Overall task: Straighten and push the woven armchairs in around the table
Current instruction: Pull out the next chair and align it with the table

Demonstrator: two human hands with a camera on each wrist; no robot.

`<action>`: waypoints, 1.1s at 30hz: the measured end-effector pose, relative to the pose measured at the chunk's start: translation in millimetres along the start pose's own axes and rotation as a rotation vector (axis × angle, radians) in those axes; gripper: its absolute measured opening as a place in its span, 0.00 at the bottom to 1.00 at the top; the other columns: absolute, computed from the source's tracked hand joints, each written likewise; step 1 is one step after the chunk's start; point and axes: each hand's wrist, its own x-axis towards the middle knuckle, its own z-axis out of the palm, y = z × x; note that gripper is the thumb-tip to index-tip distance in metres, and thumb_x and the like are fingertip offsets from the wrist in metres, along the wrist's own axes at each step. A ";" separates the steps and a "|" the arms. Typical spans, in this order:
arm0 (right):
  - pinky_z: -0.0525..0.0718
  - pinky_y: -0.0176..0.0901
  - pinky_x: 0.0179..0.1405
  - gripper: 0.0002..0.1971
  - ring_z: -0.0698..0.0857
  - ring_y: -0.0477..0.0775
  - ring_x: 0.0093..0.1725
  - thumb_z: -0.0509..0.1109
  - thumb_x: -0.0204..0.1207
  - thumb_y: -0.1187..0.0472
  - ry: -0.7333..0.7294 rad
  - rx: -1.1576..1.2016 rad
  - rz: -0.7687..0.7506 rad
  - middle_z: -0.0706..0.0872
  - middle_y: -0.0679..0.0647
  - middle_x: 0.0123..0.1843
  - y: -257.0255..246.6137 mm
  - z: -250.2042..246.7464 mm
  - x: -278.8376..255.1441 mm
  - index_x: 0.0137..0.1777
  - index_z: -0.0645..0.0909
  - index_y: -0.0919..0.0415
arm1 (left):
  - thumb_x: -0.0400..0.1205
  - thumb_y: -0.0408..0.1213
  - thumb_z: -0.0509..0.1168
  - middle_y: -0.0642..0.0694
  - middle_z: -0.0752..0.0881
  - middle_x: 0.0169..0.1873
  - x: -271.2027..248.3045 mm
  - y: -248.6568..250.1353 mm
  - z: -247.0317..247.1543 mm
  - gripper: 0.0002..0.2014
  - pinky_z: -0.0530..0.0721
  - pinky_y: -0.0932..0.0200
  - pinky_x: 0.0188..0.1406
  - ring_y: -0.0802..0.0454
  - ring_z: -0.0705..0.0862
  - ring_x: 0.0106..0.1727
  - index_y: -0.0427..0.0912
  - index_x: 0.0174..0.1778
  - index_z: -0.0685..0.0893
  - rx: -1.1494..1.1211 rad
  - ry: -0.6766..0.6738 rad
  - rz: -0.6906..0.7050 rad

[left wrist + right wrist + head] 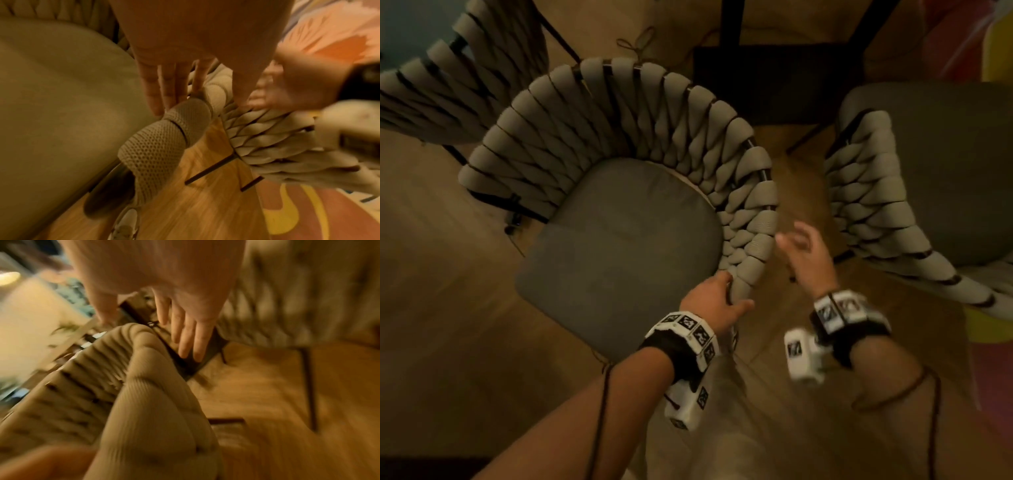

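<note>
- Right now the left hand [714,301] has hold of the middle armchair [619,164] at the near end of its woven armrest: from the head view the fingers lie on the inner side of the thick braid and the thumb on the outer side.
- From the left wrist view those fingers [164,91] look nearly straight, laid along the knitted end of the armrest, so the grip is a light clasp and not a tight fist.
- Just beside the same armrest, on its outer side, the right hand [806,255] is spread with relaxed fingers and holds nothing; it is blurred, and I cannot tell whether it touches the braid.
- Within the curved woven back of that armchair lies a grey seat cushion [619,253], and the chair stands turned at an angle on the wooden floor [431,308].
- Close on the right stands a second woven armchair [893,212], with a strip of floor between the two.
- At the upper left is part of a third woven armchair [448,78].
- Beyond the chairs, at the top, dark table legs [732,27] rise from a dark base.
- A patterned rug [308,211] lies on the floor by the right chair.
</note>
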 end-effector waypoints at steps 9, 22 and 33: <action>0.78 0.49 0.55 0.38 0.81 0.63 0.65 0.76 0.72 0.49 -0.126 -0.530 -0.120 0.78 0.62 0.71 -85.5 21.6 127.3 0.78 0.62 0.57 | 0.74 0.51 0.69 0.43 0.74 0.74 28.5 1.5 13.2 0.48 0.86 0.43 0.58 0.38 0.84 0.61 0.55 0.84 0.44 0.220 -0.103 0.016; 0.77 0.52 0.63 0.24 0.80 0.67 0.65 0.70 0.75 0.59 -0.002 -0.471 -0.077 0.81 0.65 0.66 -45.5 16.2 92.3 0.71 0.72 0.62 | 0.77 0.51 0.67 0.41 0.78 0.71 6.1 -29.7 11.8 0.48 0.82 0.46 0.60 0.37 0.82 0.64 0.50 0.86 0.43 0.396 -0.231 0.210; 0.79 0.54 0.63 0.30 0.79 0.68 0.68 0.74 0.72 0.59 0.154 -0.207 0.157 0.78 0.66 0.71 29.1 61.0 -13.6 0.72 0.69 0.64 | 0.78 0.44 0.69 0.47 0.70 0.79 -38.2 -122.2 -47.3 0.45 0.80 0.45 0.65 0.39 0.79 0.70 0.61 0.84 0.46 0.747 -0.404 0.228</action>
